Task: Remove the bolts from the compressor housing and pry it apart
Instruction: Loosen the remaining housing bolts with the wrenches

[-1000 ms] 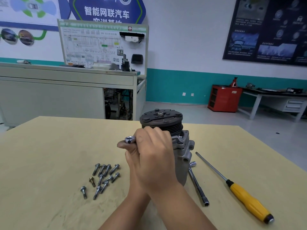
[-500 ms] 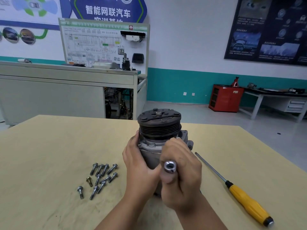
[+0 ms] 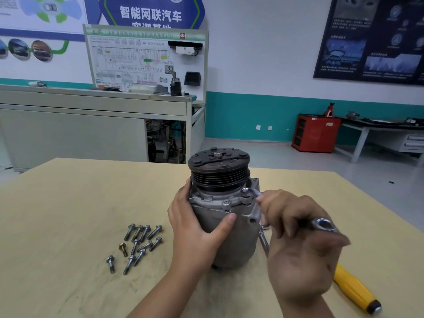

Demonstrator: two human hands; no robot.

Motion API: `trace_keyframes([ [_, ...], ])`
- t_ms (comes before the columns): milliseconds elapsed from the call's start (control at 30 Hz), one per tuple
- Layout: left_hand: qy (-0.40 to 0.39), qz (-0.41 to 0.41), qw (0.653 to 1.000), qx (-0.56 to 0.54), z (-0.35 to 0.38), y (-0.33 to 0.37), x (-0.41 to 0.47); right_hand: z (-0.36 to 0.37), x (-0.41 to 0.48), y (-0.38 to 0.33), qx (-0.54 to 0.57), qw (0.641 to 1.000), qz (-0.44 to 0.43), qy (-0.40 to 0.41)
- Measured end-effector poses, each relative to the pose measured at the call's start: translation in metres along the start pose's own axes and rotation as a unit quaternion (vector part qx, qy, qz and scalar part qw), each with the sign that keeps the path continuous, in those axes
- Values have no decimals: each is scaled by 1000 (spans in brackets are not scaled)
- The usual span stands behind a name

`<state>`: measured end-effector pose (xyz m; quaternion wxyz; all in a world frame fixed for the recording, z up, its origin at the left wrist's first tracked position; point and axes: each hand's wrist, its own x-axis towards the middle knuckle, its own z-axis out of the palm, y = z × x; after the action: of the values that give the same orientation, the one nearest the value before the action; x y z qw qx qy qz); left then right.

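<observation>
Compressor housing (image 3: 231,239) stands gripped by left hand (image 3: 195,230); right hand (image 3: 298,244) clutches wrench (image 3: 323,224) at its flange.

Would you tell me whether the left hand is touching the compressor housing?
Touching. The head view shows the left hand wrapped round the compressor housing, thumb pressed on its front.

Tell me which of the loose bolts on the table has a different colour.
The brass-coloured bolt, near the left side of the pile; all the other bolts are silver-grey.
</observation>
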<state>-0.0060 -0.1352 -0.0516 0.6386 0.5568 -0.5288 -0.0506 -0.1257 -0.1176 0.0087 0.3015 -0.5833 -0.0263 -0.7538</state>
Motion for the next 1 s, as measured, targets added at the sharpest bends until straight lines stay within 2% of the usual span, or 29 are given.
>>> trace_keyframes([
  [233, -9, -3, 1000, 0, -1, 2, 0, -28, 23, 7, 115, 987, 81, 80],
  [400, -11, -7, 1000, -6, -1, 3, -1, -45, 50, 27, 216, 935, 216, 179],
  [500, -12, -8, 1000, -8, -1, 2, -1, -49, 64, 40, 246, 906, 276, 207],
  [867, -6, -4, 1000, 0, 0, 0, -2, -55, 88, 80, 293, 819, 460, 176],
  [933, -5, -4, 1000, -1, 1, 0, -3, -55, 92, 89, 250, 822, 491, 143],
  [1000, -3, -5, 1000, -2, 1, -1, -3, -57, 93, 100, 136, 850, 498, 103],
])
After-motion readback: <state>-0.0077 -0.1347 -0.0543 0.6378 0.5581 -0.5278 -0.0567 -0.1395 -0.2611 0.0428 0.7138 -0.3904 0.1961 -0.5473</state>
